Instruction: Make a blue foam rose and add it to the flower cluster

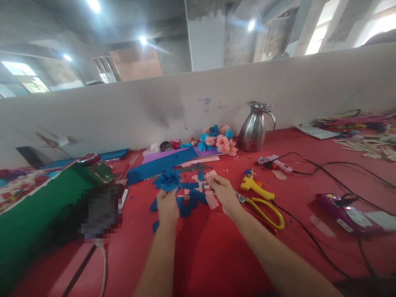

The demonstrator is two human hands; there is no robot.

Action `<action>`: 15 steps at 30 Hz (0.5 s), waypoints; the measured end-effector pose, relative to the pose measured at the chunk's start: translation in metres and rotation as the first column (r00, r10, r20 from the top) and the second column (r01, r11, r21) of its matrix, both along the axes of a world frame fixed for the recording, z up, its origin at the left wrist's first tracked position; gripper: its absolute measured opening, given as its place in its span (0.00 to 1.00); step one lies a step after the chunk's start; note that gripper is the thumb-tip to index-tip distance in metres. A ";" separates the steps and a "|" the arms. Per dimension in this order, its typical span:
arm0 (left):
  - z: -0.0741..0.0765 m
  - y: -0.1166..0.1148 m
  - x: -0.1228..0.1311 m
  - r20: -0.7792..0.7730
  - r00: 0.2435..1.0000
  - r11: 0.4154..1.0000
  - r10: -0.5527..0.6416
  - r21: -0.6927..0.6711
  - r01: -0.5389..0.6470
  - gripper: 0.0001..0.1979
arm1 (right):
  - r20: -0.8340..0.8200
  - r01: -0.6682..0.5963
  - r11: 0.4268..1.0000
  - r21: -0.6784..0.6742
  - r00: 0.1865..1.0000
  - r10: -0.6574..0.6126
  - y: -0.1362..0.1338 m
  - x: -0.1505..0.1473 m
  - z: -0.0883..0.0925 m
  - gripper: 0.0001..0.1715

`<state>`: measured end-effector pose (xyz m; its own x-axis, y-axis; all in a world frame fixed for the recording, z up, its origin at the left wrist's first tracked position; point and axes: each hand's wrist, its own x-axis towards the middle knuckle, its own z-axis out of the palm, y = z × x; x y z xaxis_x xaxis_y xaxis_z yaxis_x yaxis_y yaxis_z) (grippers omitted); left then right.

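My left hand (pixel 168 207) is closed around the base of a blue paper flower (pixel 167 180), with its petals facing up. To its right, my right hand (pixel 223 190) has thumb and fingers pinched together over the paper scraps; whatever they may hold is too small to make out. Cut blue paper pieces (pixel 185 209) and pink paper pieces (pixel 212 202) lie scattered on the red tabletop (pixel 204 255) between and below the hands. Just right of my right wrist are scissors (pixel 266 212) with yellow handles. A yellow glue gun (pixel 256 186) lies beyond them.
Finished pink and blue paper flowers (pixel 222 142) sit by the white partition (pixel 123 111), beside a steel jug (pixel 254 128). Blue paper sheets (pixel 161 165) lie behind the scraps. Cables run from a purple device (pixel 349 216) at right. A green box (pixel 52 206) stands left.
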<state>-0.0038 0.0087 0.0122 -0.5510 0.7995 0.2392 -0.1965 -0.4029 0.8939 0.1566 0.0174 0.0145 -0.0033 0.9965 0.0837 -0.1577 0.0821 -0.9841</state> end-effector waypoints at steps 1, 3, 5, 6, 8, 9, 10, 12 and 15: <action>-0.002 0.002 -0.005 -0.003 0.999 0.999 0.043 0.015 -0.043 0.05 | 0.094 -0.029 0.999 0.035 0.995 0.026 0.001 -0.001 -0.004 0.09; -0.004 0.005 -0.013 -0.009 0.992 0.992 0.124 0.018 -0.123 0.05 | 0.297 -0.096 0.989 0.116 0.953 0.058 0.001 -0.003 -0.009 0.11; -0.006 0.005 -0.016 -0.072 0.981 0.984 0.178 0.006 -0.178 0.05 | 0.500 -0.168 0.963 0.209 0.865 0.042 -0.003 -0.006 -0.012 0.14; -0.007 0.004 -0.014 -0.137 0.972 0.981 0.193 0.007 -0.194 0.04 | 0.587 -0.201 0.945 0.258 0.809 0.012 -0.005 -0.007 -0.013 0.14; -0.008 -0.002 -0.007 -0.320 0.926 0.980 0.197 0.030 -0.198 0.03 | 0.707 -0.269 0.901 0.340 0.705 -0.056 -0.011 -0.009 -0.014 0.14; -0.009 -0.006 -0.001 -0.440 0.878 0.982 0.187 0.055 -0.181 0.05 | 0.738 -0.297 0.880 0.372 0.669 -0.086 -0.012 -0.010 -0.015 0.13; -0.009 -0.010 0.006 -0.559 0.800 0.975 0.219 0.107 -0.193 0.05 | 0.755 -0.319 0.859 0.401 0.646 -0.112 -0.014 -0.010 -0.017 0.13; -0.008 -0.020 0.021 -0.726 0.632 0.960 0.269 0.253 -0.117 0.07 | 0.760 -0.351 0.824 0.446 0.634 -0.142 -0.014 -0.012 -0.026 0.12; -0.006 -0.032 0.038 -0.820 0.486 0.921 0.301 0.383 0.077 0.09 | 0.757 -0.379 0.805 0.456 0.641 -0.127 -0.013 -0.016 -0.044 0.10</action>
<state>0.0343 -0.0236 0.0060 0.0016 0.5107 0.8597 0.6518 -0.6525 0.3865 0.1404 0.0045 -0.0295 -0.4358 0.7544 0.4908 0.5245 0.6561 -0.5426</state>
